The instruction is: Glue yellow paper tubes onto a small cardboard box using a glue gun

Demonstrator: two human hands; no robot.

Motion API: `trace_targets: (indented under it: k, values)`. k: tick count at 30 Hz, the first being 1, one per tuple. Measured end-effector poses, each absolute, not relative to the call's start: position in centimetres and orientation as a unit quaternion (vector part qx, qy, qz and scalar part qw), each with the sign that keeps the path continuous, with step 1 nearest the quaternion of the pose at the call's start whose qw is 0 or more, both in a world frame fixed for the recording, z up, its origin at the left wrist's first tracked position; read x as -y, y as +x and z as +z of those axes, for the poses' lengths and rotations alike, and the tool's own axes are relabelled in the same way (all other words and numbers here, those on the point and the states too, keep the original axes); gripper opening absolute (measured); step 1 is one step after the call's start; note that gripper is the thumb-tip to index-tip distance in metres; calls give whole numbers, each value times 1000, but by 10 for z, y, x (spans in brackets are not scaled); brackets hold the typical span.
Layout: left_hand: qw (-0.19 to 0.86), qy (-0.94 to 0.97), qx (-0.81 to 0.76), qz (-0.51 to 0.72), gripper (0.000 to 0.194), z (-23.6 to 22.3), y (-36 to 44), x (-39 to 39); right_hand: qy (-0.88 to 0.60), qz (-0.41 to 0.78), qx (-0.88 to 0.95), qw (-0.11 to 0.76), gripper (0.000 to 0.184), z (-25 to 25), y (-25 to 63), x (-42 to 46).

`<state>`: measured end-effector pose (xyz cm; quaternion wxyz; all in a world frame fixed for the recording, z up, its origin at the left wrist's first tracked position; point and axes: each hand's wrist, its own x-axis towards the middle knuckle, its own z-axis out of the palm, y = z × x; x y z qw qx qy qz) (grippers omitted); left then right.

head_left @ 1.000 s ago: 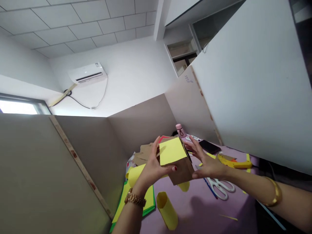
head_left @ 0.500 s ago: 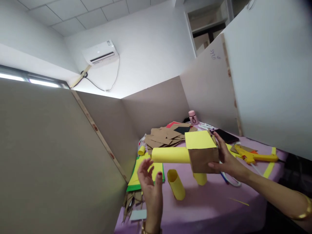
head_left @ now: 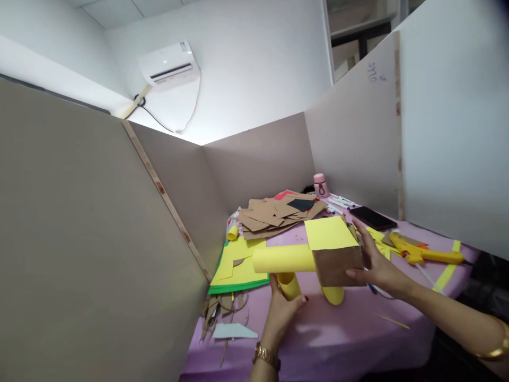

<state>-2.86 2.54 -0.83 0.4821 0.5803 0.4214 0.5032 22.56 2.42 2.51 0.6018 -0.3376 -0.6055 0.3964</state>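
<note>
My right hand (head_left: 376,265) grips the right side of a brown cardboard box (head_left: 338,263) with a yellow paper top (head_left: 328,232), held above the purple table (head_left: 358,329). A yellow paper tube (head_left: 280,258) sticks out of the box's left side, and a shorter yellow tube (head_left: 334,294) hangs under it. My left hand (head_left: 283,313) closes round a loose yellow paper roll (head_left: 289,285) standing on the table just below the long tube.
Cardboard scraps (head_left: 274,212) are piled at the back, yellow and green sheets (head_left: 236,268) lie to the left. A yellow glue gun (head_left: 423,254), a black phone (head_left: 373,217) and a pink bottle (head_left: 320,185) sit to the right. Grey partition boards (head_left: 99,239) wall the table.
My left hand let go of the box, dropped to the table and took hold of the loose yellow roll. The right hand kept the box up. The view tilted down.
</note>
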Motion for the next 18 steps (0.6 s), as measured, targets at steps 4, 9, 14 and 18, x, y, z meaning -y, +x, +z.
trace_targets:
  k: [4,9,14,18]
  values:
    - [485,582,-426,495,69,-8,-38,-34,-340,398,607,597,119,24,227,-26]
    - [466,586,-450,488,47,-7,-42,-37,-357,394,615,582,122,21,228,-25]
    - [436,585,-462,505,45,-7,-41,-40,-358,378,624,582,121,22,228,-24]
    - [409,574,-474,527,52,-13,-41,-42,-353,397,612,586,123,23,226,-23]
